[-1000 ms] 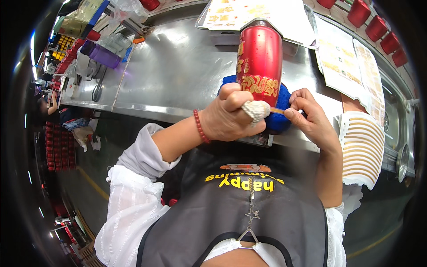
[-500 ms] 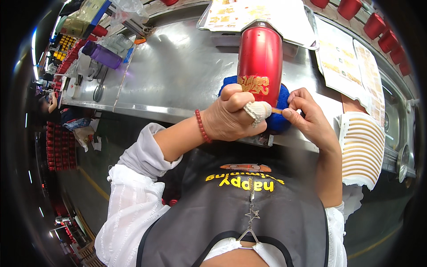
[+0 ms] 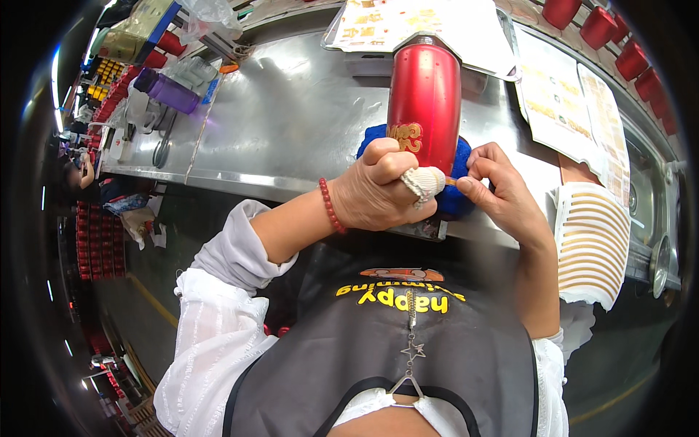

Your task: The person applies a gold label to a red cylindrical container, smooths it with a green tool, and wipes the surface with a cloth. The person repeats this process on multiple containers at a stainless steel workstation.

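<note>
A shiny red metal canister with a gold ornamental pattern lies with its near end toward me on a blue cloth. My left hand is closed at the canister's near end, and a white ribbed finger cover on one digit presses against its edge. Just right of that cover, my right hand pinches a thin gold-brown strip between thumb and forefinger. The strip runs to the canister's edge. My fingers hide most of that near end.
A white sheet of parallel gold strips hangs at the right edge of the steel table. Printed decal sheets lie behind it. A purple bottle stands far left. Red canisters line the far right.
The canister has turned, so its gold pattern sits further left. Less of the strip shows between my hands. The red canisters at far right have shifted along their row.
</note>
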Tool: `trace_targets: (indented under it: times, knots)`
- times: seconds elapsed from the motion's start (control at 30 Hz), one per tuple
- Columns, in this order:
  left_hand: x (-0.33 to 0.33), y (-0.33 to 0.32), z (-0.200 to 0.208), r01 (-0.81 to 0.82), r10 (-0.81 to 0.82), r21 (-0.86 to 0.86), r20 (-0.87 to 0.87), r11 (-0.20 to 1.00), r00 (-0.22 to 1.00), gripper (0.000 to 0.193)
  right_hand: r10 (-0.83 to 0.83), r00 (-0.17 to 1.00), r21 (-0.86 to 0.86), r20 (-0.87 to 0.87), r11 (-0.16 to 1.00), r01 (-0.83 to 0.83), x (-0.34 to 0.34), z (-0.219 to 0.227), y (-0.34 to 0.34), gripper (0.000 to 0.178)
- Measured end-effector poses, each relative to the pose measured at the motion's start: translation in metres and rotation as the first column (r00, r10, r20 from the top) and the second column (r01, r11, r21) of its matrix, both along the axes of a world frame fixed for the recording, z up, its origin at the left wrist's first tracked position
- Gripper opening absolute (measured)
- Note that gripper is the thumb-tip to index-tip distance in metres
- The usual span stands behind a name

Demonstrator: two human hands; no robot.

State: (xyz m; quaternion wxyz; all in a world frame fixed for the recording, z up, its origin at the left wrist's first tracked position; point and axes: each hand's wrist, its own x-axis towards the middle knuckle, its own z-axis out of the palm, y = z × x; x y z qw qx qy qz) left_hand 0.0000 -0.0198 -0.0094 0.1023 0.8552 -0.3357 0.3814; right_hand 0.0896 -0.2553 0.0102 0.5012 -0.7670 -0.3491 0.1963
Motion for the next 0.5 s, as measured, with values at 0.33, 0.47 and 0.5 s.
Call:
trace_targets:
  times: [0.33,0.47,0.5]
  knots:
    - [-0.01,0.005,0.003,-0.056,0.05,0.076,0.087,0.995,0.995,0.026,-0.009,0.999,-0.015,0.041,1.0,0.01,-0.002,0.0,0.004,0.027]
    - [-0.006,-0.002,0.018,-0.068,0.048,0.199,0.102,0.978,0.994,0.032,-0.013,0.998,0.01,0.064,1.0,0.013,-0.002,-0.003,0.005,0.027]
    - [-0.005,-0.008,0.02,-0.106,0.085,0.208,0.107,0.972,0.991,0.036,-0.016,0.998,0.026,0.066,1.0,0.014,-0.001,-0.006,0.004,0.027]
